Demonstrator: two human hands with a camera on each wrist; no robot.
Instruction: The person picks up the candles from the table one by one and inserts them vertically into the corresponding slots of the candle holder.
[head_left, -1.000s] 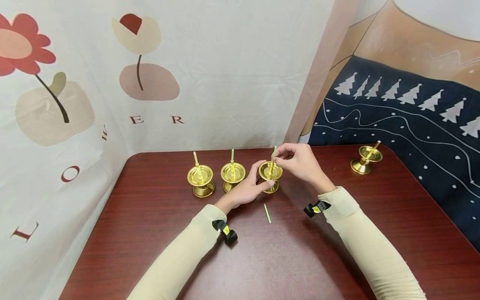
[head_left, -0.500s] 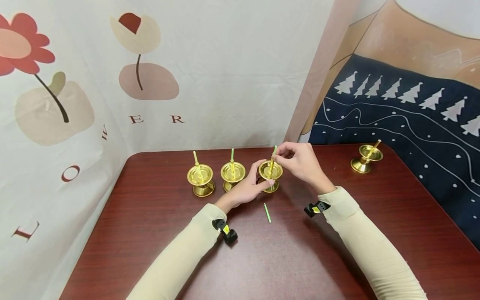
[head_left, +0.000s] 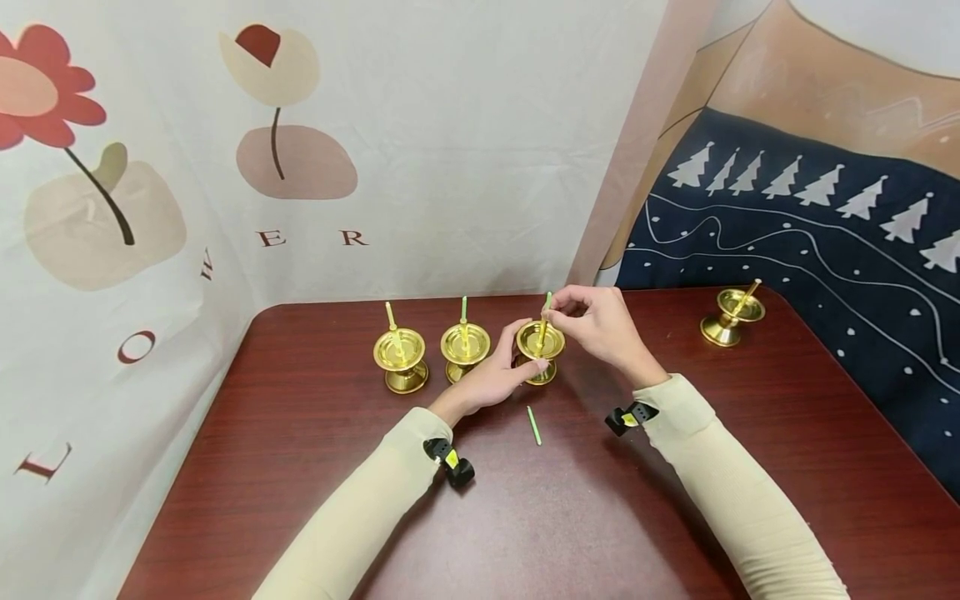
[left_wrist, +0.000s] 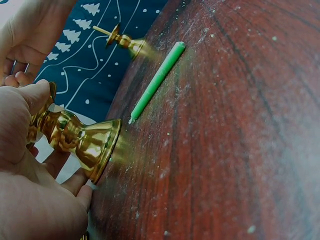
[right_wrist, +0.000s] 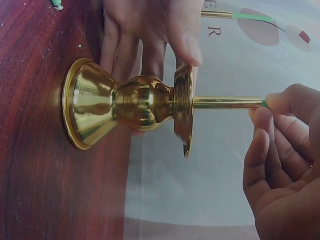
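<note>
Near the table's back edge, my left hand (head_left: 491, 375) holds a brass candle holder (right_wrist: 140, 102) upright, its thumb in front and fingers behind. My right hand (head_left: 600, 325) pinches a thin green candle (head_left: 548, 300) between thumb and fingertips. The candle's lower end is at the mouth of the holder's tall tube (right_wrist: 227, 102); how deep it sits is hidden. In front of the holder, a loose green candle (left_wrist: 157, 82) lies on the table.
Two more brass holders, the left one (head_left: 400, 350) and the middle one (head_left: 466, 343), stand left of my hands with candles upright. Far right, another holder (head_left: 723, 329) shows a tube with no green candle. A patterned cloth (head_left: 450, 150) hangs behind the table (head_left: 315, 433).
Both hands keep almost the same place and hold. The head view has shifted very slightly; otherwise the holders and loose candle stay where they were.
</note>
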